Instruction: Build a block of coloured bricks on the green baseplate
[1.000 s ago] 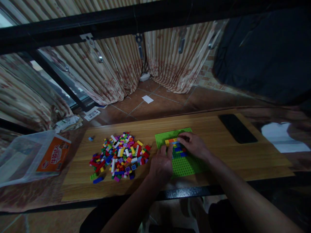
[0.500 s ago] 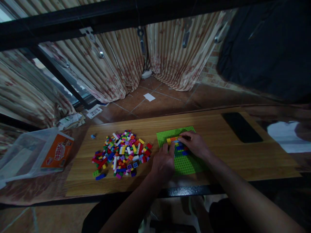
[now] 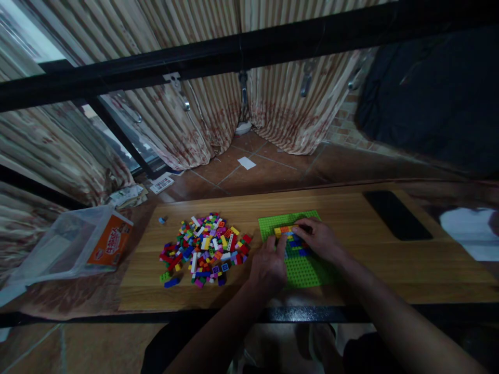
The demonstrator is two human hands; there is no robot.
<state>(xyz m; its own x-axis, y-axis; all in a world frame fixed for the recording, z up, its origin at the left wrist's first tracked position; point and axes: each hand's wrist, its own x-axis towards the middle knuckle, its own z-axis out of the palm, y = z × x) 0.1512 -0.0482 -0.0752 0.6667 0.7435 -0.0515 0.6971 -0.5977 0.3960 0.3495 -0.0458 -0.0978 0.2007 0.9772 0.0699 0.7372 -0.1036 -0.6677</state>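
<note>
A green studded baseplate (image 3: 304, 278) lies on the wooden table, partly covered by both hands. Near its far side a row of yellow and orange building bricks (image 3: 283, 229) is attached, with blue building bricks (image 3: 299, 252) nearer to me. My left hand (image 3: 268, 265) rests over the plate's left side, fingers stretched forward, the tips by the near side of the row. My right hand (image 3: 317, 239) has its fingers curled together at the row's right end, gripping there; its fingertips partly hide the bricks.
Left of the plate spreads a loose pile of mixed bricks (image 3: 206, 249). A black phone-like slab (image 3: 397, 215) lies at the right on the table (image 3: 358, 270). Beside the table's left end stands a clear plastic box (image 3: 58, 249) with an orange label. Striped curtains (image 3: 206, 114) hang beyond.
The view has shifted, so everything sits slightly lower and further right. Both hands stay at the same row of bricks, with little visible change in their grip.
</note>
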